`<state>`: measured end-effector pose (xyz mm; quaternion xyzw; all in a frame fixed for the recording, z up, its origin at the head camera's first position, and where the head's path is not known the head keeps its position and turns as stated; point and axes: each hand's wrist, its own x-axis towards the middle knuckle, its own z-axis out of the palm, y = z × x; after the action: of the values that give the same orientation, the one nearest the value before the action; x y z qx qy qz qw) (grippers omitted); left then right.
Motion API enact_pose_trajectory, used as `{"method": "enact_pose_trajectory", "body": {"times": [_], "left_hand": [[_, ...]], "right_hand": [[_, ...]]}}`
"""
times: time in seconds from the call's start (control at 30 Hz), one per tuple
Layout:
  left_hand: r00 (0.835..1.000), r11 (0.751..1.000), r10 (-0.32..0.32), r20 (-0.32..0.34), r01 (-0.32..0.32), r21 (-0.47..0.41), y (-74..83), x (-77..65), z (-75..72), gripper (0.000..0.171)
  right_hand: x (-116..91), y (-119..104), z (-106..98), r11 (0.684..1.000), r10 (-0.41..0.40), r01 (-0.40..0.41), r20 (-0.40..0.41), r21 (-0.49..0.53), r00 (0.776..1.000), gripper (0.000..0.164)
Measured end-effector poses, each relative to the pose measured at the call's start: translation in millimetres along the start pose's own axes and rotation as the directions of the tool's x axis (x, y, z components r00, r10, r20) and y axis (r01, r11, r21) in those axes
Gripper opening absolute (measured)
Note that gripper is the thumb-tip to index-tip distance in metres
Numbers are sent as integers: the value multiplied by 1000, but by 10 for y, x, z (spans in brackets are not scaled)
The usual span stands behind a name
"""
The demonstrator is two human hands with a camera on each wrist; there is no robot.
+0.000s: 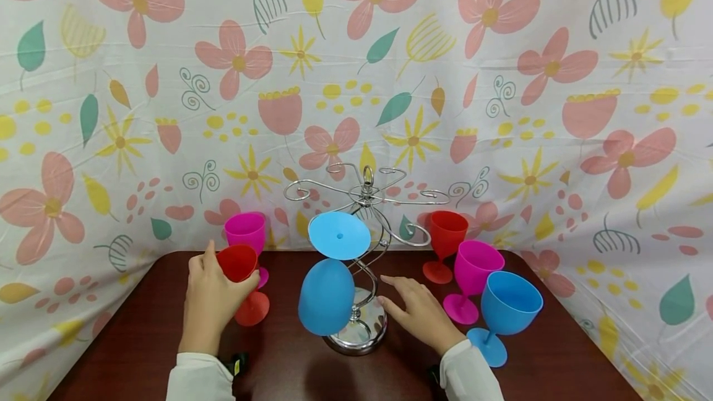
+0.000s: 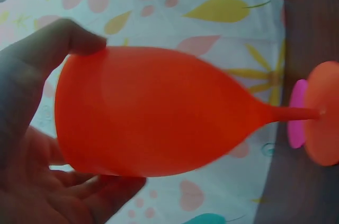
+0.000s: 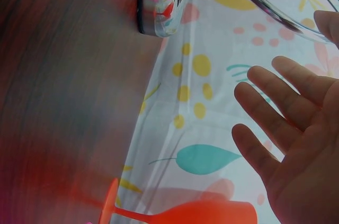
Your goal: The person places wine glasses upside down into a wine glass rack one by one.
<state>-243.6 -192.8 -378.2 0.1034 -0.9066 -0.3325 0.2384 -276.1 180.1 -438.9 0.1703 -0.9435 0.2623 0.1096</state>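
A red plastic goblet is gripped around the bowl, near its rim, by my left hand. In the left wrist view the goblet's bowl lies between thumb and fingers. Whether its foot touches the table cannot be told. A chrome goblet rack with curled wire arms stands in the middle on a round base. On its near side a blue goblet hangs upside down, foot uppermost. My right hand is beside the rack's post, fingers extended; the right wrist view shows its palm holding nothing.
A magenta goblet stands behind the red one on the left. To the right stand another red goblet, a magenta one and a blue one. A flowered cloth hangs behind the dark wood table.
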Motion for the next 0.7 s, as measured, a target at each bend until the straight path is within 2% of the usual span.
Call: {"method": "enact_pose_trajectory", "body": {"times": [0.2,0.33,0.53,0.7], "left_hand": [[989,995,-17,147,2,96,45,-54,-157,103],[977,991,-37,209,8,137,67,-87,-248,98],[965,990,-57,257,20,143,65,-126,-344,89],[962,990,-36,270,-3,141,37,-143,-442,88]], "right_hand": [[-7,14,-16,1000,6,-6,11,1,1000,54],[-6,17,-29,1000,0,0,9,0,1000,54],[-8,21,-31,1000,1,-1,8,1,1000,54],[-16,23,-39,1000,-4,4,-2,9,1000,51]]}}
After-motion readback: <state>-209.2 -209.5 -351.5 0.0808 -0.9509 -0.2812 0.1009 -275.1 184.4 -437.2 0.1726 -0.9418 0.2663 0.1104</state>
